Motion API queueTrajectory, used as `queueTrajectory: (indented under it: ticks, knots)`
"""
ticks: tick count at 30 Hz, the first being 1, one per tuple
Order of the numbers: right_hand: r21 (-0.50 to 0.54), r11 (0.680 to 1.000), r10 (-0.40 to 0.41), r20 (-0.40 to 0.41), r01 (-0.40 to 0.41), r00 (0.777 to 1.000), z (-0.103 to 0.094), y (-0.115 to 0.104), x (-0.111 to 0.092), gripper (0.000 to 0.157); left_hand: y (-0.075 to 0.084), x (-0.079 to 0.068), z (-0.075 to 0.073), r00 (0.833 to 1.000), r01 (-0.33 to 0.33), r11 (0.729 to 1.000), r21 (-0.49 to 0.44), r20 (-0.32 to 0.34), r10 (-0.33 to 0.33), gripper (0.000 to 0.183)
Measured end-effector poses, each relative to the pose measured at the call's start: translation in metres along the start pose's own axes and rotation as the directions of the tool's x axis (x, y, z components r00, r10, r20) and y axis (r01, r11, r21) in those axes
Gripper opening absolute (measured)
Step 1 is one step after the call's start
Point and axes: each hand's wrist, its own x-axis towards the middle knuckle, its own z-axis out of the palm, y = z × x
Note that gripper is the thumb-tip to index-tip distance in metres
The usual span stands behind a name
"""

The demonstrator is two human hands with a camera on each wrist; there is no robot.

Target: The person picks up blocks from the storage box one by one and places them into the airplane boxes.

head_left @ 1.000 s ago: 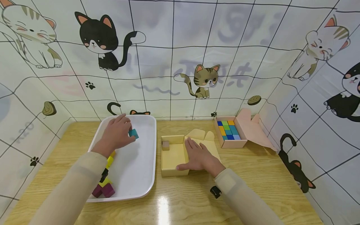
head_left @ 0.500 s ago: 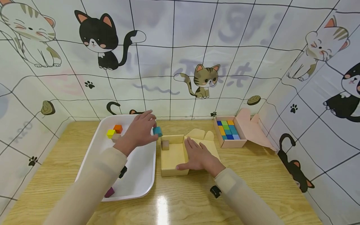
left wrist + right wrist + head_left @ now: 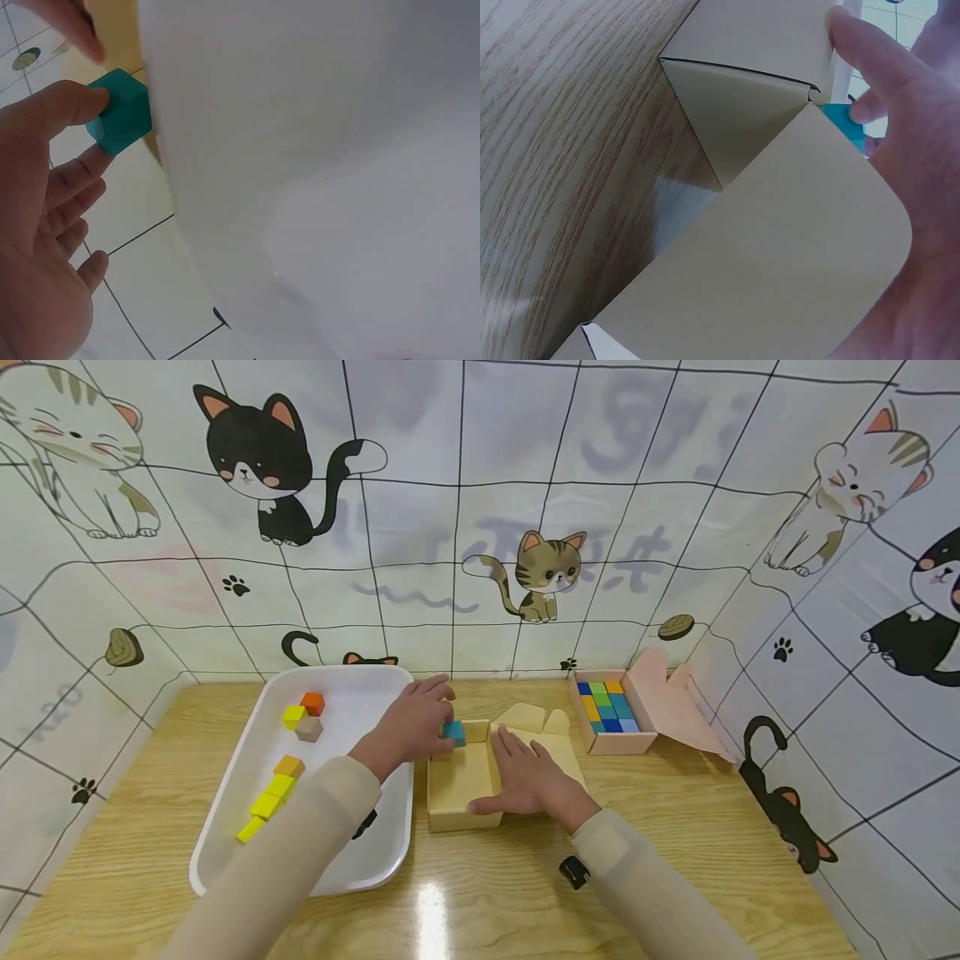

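Note:
In the head view my left hand point(image 3: 405, 727) pinches a teal cube point(image 3: 454, 732) over the back left corner of a pale yellow cardboard box point(image 3: 461, 821). The left wrist view shows that cube point(image 3: 120, 112) between thumb and index finger, other fingers loosely bent. A wooden-brown cube in that corner is mostly hidden beneath the left hand. My right hand point(image 3: 528, 777) rests on the box's right side, fingers straight over the folded-out lid point(image 3: 558, 747), thumb out at the front wall. In the right wrist view, a cardboard flap point(image 3: 780, 225) covers part of that hand.
Left of the box stands a white tray point(image 3: 356, 693) with an orange cube point(image 3: 312, 703), a greyish cube point(image 3: 308, 728) and several yellow blocks point(image 3: 267, 805). My left forearm crosses it. At back right, a pink box point(image 3: 622, 745) full of coloured blocks has its lid point(image 3: 686, 718) open.
My left hand has carried the teal cube rightward from above the tray to the yellow box's back left corner. My right hand has stayed in place on the box.

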Motion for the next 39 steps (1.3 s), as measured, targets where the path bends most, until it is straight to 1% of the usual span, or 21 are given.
queueTrajectory:
  ticks: [4,7,13,16,21,26,28,33,37,39]
  knots:
    - [0.003,1.000,-0.003,-0.001,0.003,1.000,0.001,0.000,0.001,0.117,0.004,0.003,0.009,1.000,-0.014,0.999,0.045,0.019,0.013,0.024]
    - [-0.002,1.000,-0.005,-0.002,0.005,1.000,0.002,0.000,0.001,0.117,0.007,0.004,0.013,0.999,-0.033,0.996,0.084,0.018,0.031,0.024]
    - [-0.001,1.000,-0.005,-0.007,0.005,1.000,0.001,0.000,0.001,0.119,0.011,0.006,0.021,0.998,-0.063,0.983,0.173,0.038,0.057,0.030]
    - [-0.002,1.000,-0.006,-0.008,0.006,1.000,0.002,0.000,0.000,0.119,0.012,0.008,0.026,0.997,-0.063,0.976,0.207,0.053,0.053,0.032]
    - [-0.012,1.000,-0.008,-0.010,0.008,1.000,0.002,0.000,0.001,0.119,0.012,0.011,0.035,0.995,-0.053,0.963,0.263,0.091,0.030,0.029]
    - [-0.017,1.000,-0.008,-0.004,0.008,1.000,0.003,0.000,0.001,0.118,0.013,0.012,0.039,0.995,-0.057,0.955,0.292,0.092,0.031,0.028]
    - [-0.015,1.000,-0.009,-0.008,0.009,1.000,0.003,-0.001,0.001,0.118,0.014,0.013,0.040,0.996,-0.063,0.952,0.300,0.083,0.039,0.028]
    - [-0.013,1.000,-0.011,-0.017,0.011,1.000,0.002,-0.001,0.001,0.118,0.016,0.015,0.041,0.994,-0.092,0.927,0.364,0.095,0.062,0.036]
    - [-0.013,1.000,-0.004,-0.018,0.003,1.000,0.002,0.000,0.002,0.119,0.017,0.015,0.041,0.991,-0.115,0.905,0.410,0.109,0.077,0.036]
    - [-0.012,1.000,0.001,-0.016,-0.001,1.000,0.002,0.000,0.002,0.119,0.018,0.015,0.042,0.991,-0.117,0.899,0.421,0.108,0.078,0.036]
